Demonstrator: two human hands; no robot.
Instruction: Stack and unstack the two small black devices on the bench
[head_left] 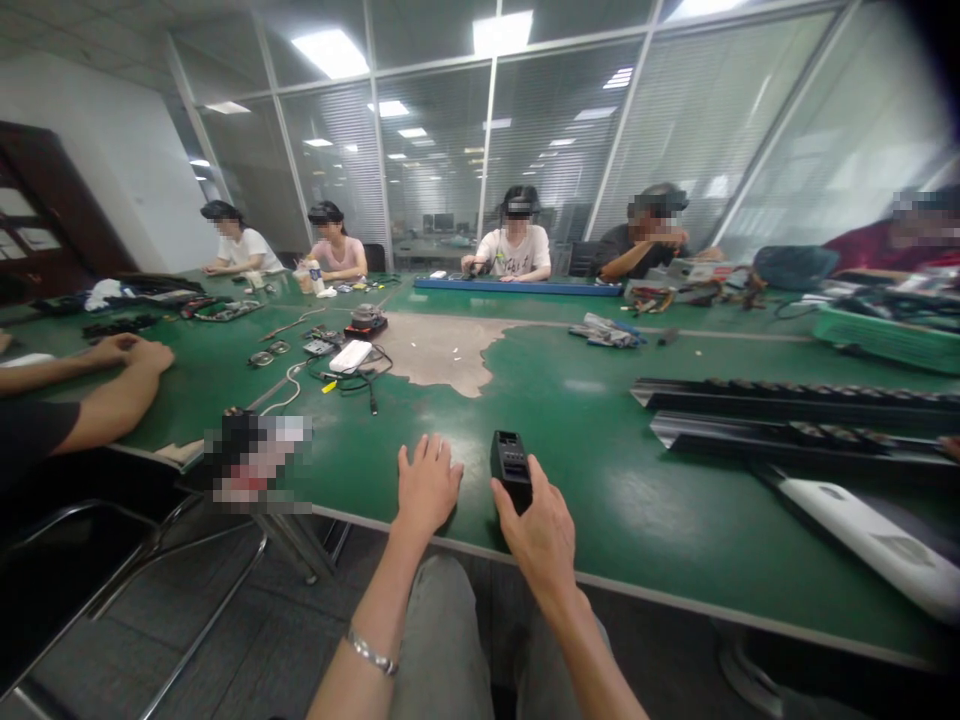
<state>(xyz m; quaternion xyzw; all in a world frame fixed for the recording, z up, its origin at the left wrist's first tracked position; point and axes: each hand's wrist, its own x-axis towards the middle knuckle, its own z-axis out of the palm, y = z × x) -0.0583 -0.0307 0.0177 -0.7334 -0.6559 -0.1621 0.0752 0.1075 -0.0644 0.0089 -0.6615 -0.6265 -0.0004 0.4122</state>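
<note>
My left hand [426, 485] lies flat on the green table [600, 420] near its front edge, fingers stretched out and holding nothing. My right hand [540, 525] is closed round a small black box-shaped device [511, 463] standing upright on the table, just right of the left hand. A silver bracelet [371, 653] circles my left wrist.
Long black rails [795, 415] and a white oblong device [874, 545] lie to the right. A white power bank with cables [350, 357] sits ahead left. A co-worker's arm [97, 385] rests at the left. Several people sit along the far side. A green tray [885, 335] stands far right.
</note>
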